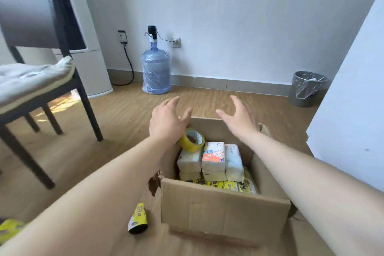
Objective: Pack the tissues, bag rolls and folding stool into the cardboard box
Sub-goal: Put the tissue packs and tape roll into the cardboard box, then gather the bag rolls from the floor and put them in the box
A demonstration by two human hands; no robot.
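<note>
An open cardboard box [224,208] stands on the floor in front of me. Inside it, several white tissue packs [213,157] stand upright, one with orange and blue print. Yellow-labelled bag rolls [230,185] lie below them. A roll of yellow tape [192,139] rests on the left tissue pack. My left hand [168,119] hovers open over the box's far left corner, just above the tape. My right hand [239,118] is open over the far edge. Another yellow bag roll [138,219] lies on the floor left of the box. No folding stool is visible.
A dark-framed chair [41,89] with a pale cushion stands to the left. A blue water jug [155,70] with a pump sits by the far wall, its cable plugged in. A lined grey bin [307,89] is far right. A white panel [353,100] rises on the right. Something yellow [9,230] shows at bottom left.
</note>
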